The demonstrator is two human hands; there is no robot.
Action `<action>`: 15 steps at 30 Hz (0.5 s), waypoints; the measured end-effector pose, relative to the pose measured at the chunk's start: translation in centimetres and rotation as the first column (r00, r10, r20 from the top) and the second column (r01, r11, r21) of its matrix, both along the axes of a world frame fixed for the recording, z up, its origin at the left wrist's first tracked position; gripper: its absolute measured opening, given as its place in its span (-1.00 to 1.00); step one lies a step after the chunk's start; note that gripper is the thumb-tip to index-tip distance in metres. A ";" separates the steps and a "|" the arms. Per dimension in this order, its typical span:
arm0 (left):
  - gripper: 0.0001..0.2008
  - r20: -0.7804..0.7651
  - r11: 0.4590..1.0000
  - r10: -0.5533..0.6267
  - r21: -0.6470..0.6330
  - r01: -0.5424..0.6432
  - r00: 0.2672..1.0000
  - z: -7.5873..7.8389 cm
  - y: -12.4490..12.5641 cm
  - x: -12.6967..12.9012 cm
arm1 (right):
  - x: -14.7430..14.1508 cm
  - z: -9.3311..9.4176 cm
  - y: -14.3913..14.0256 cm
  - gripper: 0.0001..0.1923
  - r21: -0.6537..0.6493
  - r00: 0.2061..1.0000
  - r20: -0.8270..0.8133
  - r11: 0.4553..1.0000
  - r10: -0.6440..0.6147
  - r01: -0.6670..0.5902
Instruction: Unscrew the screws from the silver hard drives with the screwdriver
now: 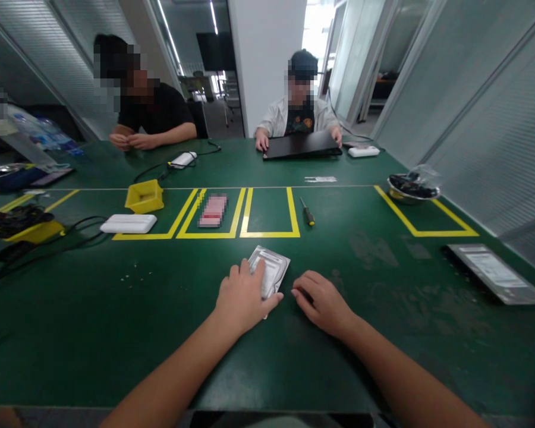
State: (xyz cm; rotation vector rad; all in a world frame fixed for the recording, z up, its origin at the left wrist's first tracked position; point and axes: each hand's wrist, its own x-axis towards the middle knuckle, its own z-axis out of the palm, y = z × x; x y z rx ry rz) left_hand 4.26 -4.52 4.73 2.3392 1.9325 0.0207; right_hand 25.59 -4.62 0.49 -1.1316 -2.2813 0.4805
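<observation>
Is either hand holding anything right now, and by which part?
The left hand lies flat on the near end of the hard drive, pressing, not gripping it. The right hand rests empty beside it.

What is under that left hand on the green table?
The left hand lies flat on a flat silver rectangular hard drive on the green table. The drive's near corner is covered, so hidden.

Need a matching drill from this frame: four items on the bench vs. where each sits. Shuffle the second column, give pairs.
Items:
1. hard drive
2. screwdriver
3. yellow bin
4. metal bowl

Places:
A. far right, at the corner of a yellow outline
B. under the left hand
C. just right of the empty taped box
D. left, above a white flat box

Pairs: 1-B, 2-C, 3-D, 4-A
</observation>
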 end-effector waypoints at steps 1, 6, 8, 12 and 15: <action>-0.22 0.010 1.000 -0.021 0.001 0.021 1.000 0.0 -0.4 0.2 | 0.0 0.1 -0.1 -0.85 0.024 1.000 -0.013 1.000 -0.008 0.009; -0.43 0.228 0.980 -0.192 -0.014 0.201 0.954 0.0 -1.5 0.0 | 0.4 0.7 -0.4 -0.59 0.173 0.998 -0.035 0.984 0.057 -0.050; -0.52 0.333 0.967 -0.244 0.009 0.256 0.911 0.2 -1.5 -0.7 | 0.6 0.8 -0.5 -0.50 0.182 0.994 0.021 0.978 0.103 -0.105; -0.56 0.437 0.950 -0.274 -0.017 0.313 0.857 0.4 -1.1 -3.6 | 0.4 1.0 -0.9 -0.22 0.099 0.948 0.235 0.965 0.215 -0.244; -0.48 0.314 0.972 -0.218 -0.010 0.233 0.924 0.0 -0.7 -6.8 | -0.1 1.0 -1.2 -0.17 0.026 0.911 0.339 0.966 0.234 -0.258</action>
